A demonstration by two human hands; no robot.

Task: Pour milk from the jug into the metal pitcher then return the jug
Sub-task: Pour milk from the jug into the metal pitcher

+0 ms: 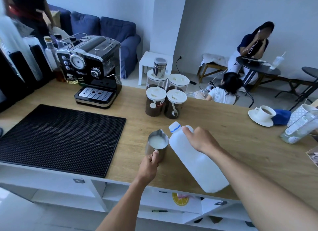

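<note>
My left hand [149, 163] grips the metal pitcher [157, 145], already holding milk; my right hand [200, 138] grips the tilted jug [194, 157], which I judge must now go back.

Wooden counter [215, 127] bears black mat [60, 138], espresso machine [93, 70], coffee jars [155, 101], saucer [258, 121].

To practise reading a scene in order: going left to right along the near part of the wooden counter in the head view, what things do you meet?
black bar mat → metal pitcher → milk jug → cup on saucer
</note>
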